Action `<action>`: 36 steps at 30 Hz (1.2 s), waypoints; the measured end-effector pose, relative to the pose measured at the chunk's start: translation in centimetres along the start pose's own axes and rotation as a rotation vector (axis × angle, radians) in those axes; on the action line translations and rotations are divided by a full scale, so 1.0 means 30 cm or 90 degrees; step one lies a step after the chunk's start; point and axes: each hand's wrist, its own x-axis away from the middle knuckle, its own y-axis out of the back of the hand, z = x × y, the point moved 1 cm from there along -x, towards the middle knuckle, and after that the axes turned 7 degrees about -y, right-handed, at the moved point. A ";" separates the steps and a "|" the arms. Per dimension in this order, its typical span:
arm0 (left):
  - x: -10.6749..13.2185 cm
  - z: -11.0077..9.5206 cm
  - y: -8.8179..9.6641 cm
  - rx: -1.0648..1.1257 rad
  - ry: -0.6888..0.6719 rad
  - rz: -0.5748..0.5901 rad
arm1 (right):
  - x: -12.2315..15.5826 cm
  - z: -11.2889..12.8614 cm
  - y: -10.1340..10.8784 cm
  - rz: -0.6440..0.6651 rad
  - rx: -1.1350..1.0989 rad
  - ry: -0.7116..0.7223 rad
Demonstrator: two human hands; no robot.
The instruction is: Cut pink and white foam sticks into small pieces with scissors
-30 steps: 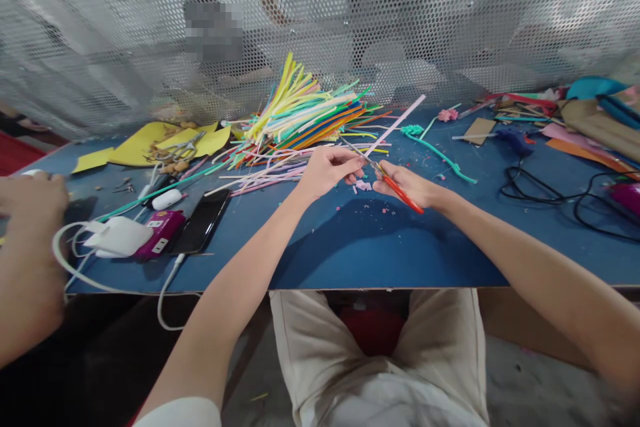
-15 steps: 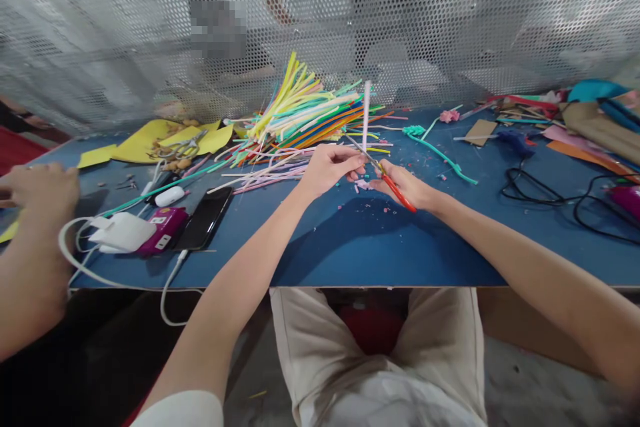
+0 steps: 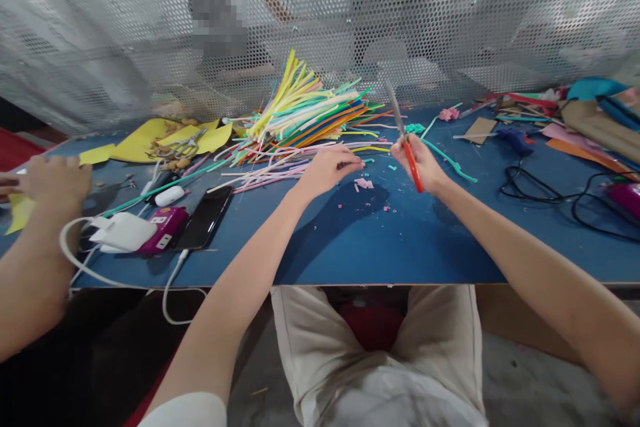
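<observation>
My right hand [image 3: 421, 163] is closed around red-handled scissors [image 3: 413, 167], their blades pointing up and away from me over the table. My left hand [image 3: 327, 170] hovers low over the blue tabletop, fingers stretched forward with no strip visible in them. By its fingertips lie small teal clippings [image 3: 393, 167] and a pink scrap [image 3: 364, 183]. Just behind that hand, a loose group of lilac pipe cleaners [image 3: 280, 168] lies in front of a big multicoloured bundle of pipe cleaners [image 3: 305, 113]. A twisted teal pipe cleaner [image 3: 450, 160] rests beyond my right hand.
A phone [image 3: 205, 217], a purple power adapter [image 3: 167, 227] and white cables are on the left. Yellow paper [image 3: 143, 140] carries pliers [image 3: 193, 142]. Another person's hand [image 3: 57, 180] is at far left. On the right are a glue gun [image 3: 515, 141] and black cable [image 3: 545, 193]. Perforated metal [image 3: 320, 13] stands behind.
My right hand has moved right and up with the scissors, away from my left hand. The pale upright strip no longer shows, and my left fingers have straightened. The other person's hand shifted right.
</observation>
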 end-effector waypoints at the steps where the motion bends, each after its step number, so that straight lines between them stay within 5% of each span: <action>1: 0.002 0.008 -0.007 -0.018 -0.015 0.022 | -0.012 0.007 0.024 -0.053 0.011 -0.009; 3: 0.007 0.017 -0.022 -0.039 -0.025 0.061 | -0.037 0.021 0.069 -0.122 0.059 -0.037; 8: 0.015 0.011 -0.039 -0.086 -0.013 0.105 | -0.071 0.003 0.123 -0.098 0.238 -0.123; 16: 0.026 0.064 -0.034 -0.157 0.045 0.019 | -0.032 -0.130 0.152 -0.019 0.510 -0.166; 25: 0.033 0.129 -0.075 -0.289 0.140 0.063 | -0.031 -0.170 0.199 0.028 0.562 -0.157; 36: 0.022 0.119 -0.080 -0.375 0.077 0.064 | -0.018 -0.132 0.160 -0.067 0.632 -0.081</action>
